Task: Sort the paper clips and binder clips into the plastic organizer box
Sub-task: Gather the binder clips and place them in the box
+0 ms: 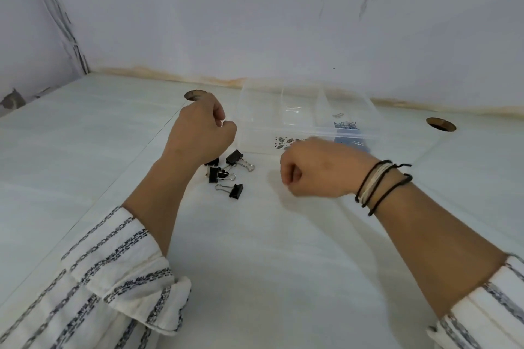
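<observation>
Head view is showing the left hand and right hand hovering curled, gripping nothing visible. Black binder clips are lying on the counter before the clear box, blue paper clips sitting in its right compartment.

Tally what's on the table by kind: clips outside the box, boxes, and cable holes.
Black binder clips outside the box: 4, one half hidden by the left wrist
Clear plastic organizer box: 1
Cable holes: 2
Total: 7
</observation>
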Available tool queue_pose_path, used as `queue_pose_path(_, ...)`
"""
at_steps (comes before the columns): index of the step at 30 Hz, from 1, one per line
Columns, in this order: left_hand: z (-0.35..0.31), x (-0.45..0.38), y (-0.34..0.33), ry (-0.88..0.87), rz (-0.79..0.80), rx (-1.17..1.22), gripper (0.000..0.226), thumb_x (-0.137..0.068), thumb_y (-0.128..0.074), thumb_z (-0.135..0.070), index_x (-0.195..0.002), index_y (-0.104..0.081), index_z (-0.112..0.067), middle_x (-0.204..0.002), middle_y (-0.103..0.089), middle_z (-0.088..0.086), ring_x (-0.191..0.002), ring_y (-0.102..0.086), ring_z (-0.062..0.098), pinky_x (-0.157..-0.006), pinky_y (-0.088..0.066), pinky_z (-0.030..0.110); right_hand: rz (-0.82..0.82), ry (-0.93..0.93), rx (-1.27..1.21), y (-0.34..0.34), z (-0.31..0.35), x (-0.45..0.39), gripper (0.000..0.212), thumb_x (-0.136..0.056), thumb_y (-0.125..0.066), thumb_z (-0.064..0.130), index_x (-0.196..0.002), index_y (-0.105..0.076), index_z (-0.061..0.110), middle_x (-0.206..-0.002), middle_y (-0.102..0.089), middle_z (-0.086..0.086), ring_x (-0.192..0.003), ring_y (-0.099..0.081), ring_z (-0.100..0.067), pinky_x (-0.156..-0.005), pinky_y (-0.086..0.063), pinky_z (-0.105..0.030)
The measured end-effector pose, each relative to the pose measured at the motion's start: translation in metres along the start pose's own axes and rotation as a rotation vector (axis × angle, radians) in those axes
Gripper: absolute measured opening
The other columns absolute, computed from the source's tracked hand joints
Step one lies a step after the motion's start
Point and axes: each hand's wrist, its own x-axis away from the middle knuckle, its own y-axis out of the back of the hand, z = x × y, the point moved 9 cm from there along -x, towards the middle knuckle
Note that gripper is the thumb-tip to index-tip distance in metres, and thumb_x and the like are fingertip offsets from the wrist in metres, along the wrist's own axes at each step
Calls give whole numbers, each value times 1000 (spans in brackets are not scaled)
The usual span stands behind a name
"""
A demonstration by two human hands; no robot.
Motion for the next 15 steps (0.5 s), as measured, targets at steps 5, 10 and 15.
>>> queue_pose_path(5,6,4,-15,59,195,-165,9,-83,-60,-25,-89,-60,-19,-88,-68,0,-81,-65,20,-65,-49,31,-629,-122,-290,90,-63,25,5,-87,-70,21,-89,-72,25,-82,-70,13,-70,-63,4,-62,-44,-5)
queue_pose_path(10,8,11,-37,7,409,-232,27,-85,-59,-13,-108,-66,-23,-111,-65,-6,-95,-64,19,-76,-51,32,-915,-339,-274,94,-126,42,7,-89,-65,21,-92,-72,22,-84,-70,6,-72,-66,-14,-75,-53,-24)
queue_pose_path(15,7,13,-48,-56,542,-267,45,-87,-55,-2,-120,-69,-29,-120,-66,-5,-101,-64,20,-87,-52,32,-846,-314,-234,100,-122,41,16,-92,-61,15,-97,-76,21,-89,-69,5,-80,-67,-19,-79,-55,-28)
